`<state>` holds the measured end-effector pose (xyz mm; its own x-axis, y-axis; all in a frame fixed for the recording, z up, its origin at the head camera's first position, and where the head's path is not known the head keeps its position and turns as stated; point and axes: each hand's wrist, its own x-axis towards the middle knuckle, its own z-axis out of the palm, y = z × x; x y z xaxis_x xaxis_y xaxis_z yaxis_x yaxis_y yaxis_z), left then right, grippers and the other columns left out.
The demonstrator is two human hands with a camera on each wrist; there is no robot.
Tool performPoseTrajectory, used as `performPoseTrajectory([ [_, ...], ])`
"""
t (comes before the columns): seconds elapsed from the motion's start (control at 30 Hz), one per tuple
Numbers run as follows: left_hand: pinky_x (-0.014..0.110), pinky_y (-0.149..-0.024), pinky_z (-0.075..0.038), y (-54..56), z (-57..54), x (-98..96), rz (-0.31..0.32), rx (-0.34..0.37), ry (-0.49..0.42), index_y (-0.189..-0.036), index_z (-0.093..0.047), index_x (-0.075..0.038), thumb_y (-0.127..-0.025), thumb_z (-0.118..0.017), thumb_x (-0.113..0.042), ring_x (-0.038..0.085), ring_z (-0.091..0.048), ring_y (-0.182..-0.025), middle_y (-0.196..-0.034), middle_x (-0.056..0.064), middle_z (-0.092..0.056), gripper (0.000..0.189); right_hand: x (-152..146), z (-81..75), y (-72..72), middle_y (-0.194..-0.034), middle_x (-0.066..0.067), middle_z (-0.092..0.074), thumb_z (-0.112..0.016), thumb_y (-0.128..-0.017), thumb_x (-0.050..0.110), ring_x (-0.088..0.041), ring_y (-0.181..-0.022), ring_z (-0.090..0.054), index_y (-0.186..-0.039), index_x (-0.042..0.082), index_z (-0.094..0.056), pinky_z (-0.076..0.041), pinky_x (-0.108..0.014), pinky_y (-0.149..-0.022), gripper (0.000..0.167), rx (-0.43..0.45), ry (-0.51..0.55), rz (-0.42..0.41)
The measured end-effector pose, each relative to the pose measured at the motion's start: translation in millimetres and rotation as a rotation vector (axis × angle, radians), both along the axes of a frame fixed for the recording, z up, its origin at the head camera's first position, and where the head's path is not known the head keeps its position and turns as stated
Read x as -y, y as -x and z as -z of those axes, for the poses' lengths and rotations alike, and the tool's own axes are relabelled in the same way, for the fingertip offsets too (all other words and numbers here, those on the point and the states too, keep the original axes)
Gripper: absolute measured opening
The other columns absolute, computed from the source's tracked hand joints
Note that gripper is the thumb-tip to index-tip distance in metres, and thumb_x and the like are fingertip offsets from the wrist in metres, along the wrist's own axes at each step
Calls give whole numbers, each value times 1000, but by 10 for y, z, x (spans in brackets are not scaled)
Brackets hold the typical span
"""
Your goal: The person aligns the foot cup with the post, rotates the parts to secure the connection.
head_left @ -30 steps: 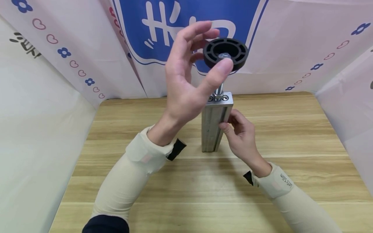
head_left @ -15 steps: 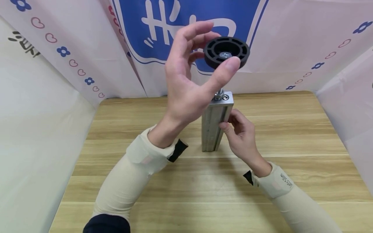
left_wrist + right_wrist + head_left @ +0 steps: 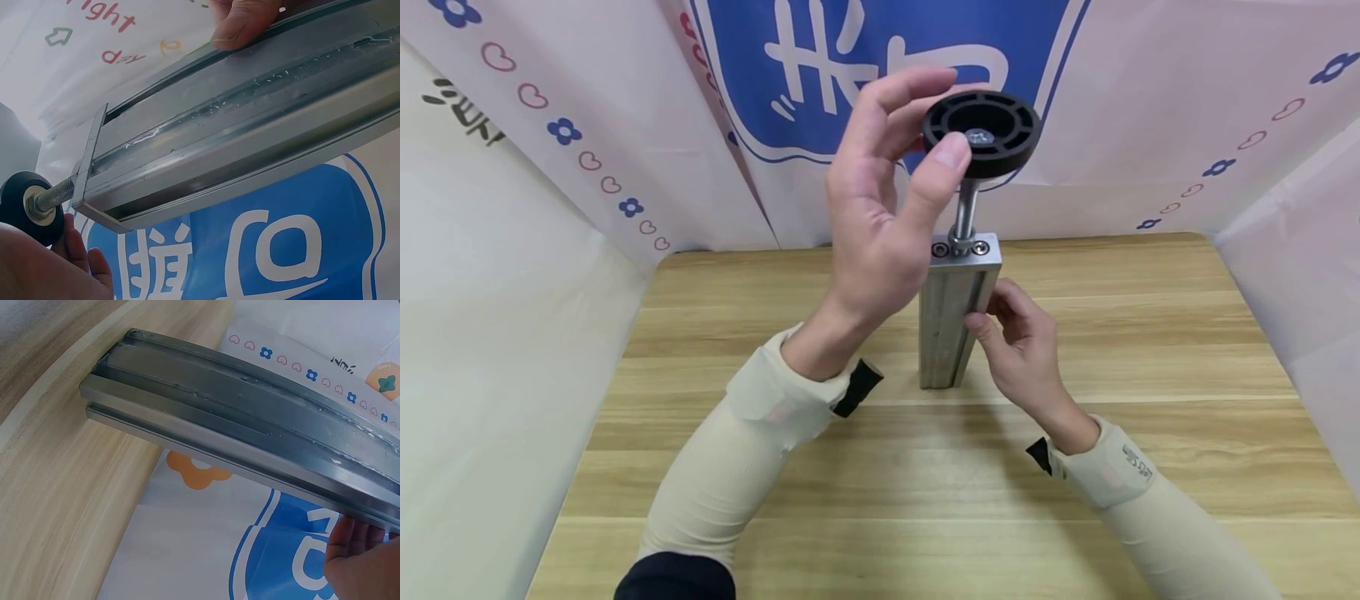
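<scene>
An aluminium profile (image 3: pixel 943 321) stands upright on the table, with a metal end plate (image 3: pixel 970 260) on its top. From that plate rises a threaded stem (image 3: pixel 966 212) bearing a round black levelling foot (image 3: pixel 1018 150) with a ribbed face and a screw in its centre. My left hand (image 3: pixel 876 225) holds the foot's left edge, thumb on the near rim and fingers behind. Partway down the profile, my right hand (image 3: pixel 1026 354) grips its right side between thumb and fingers. In the left wrist view a nut sits under the foot (image 3: pixel 14 197).
The wooden table (image 3: pixel 820 483) reaches back to a white printed cloth (image 3: pixel 1120 125) with a blue sign (image 3: pixel 745 100) on it. White walls (image 3: pixel 482 333) stand on both sides of the table.
My left thumb has moved along the foot's near rim, first slightly right, then back left, uncovering the stem. The right hand and the profile stay in place.
</scene>
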<state>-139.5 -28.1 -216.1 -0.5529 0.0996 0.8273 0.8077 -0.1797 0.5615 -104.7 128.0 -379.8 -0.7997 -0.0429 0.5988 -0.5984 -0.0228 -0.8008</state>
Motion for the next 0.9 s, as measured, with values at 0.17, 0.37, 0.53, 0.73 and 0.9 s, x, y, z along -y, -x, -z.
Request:
performPoseTrajectory([
  [0.17, 47, -88, -63, -5, -8, -3, 52, 36, -12, -131, -47, 21, -100, -49, -5, 24, -69, -107, -129, 39, -64, 41, -1, -4, -1, -116, 10, -72, -68, -98, 40, -9, -99, -65, -123, -19, -60, -56, -22, -92, 65, -1, 6, -1],
  [0.37, 34, -92, -55, 17, -4, 5, 15, 14, -3, -132, -47, 20, -97, -51, -9, 23, -67, -117, -130, 37, -63, 46, 2, -6, -2, -114, 11, -72, -68, -98, 41, -9, -96, -64, -122, -20, -61, -56, -22, -88, 66, -4, 10, -5],
  [0.53, 31, -93, -48, 15, -24, 3, -63, -18, 20, -132, -50, 19, -88, -62, -12, 16, -61, -117, -126, 33, -61, 55, 12, -9, 0, -111, 11, -71, -69, -97, 39, -9, -94, -63, -121, -21, -60, -55, -21, -86, 65, -6, 23, -16],
  [0.73, 28, -94, -46, -24, -76, -16, -119, -5, 52, -133, -52, 15, -79, -76, -11, 13, -58, -113, -122, 23, -62, 65, 15, -12, -4, -111, 10, -71, -69, -97, 38, -9, -93, -62, -122, -21, -60, -55, -21, -85, 64, -16, 25, -20],
  [0.9, 28, -94, -46, -34, -102, -14, -180, -28, 87, -133, -52, 14, -74, -85, -9, 8, -55, -110, -115, 20, -60, 71, 12, -16, -14, -111, 10, -70, -69, -98, 38, -9, -93, -62, -122, -20, -60, -54, -21, -84, 64, -14, 22, -19],
])
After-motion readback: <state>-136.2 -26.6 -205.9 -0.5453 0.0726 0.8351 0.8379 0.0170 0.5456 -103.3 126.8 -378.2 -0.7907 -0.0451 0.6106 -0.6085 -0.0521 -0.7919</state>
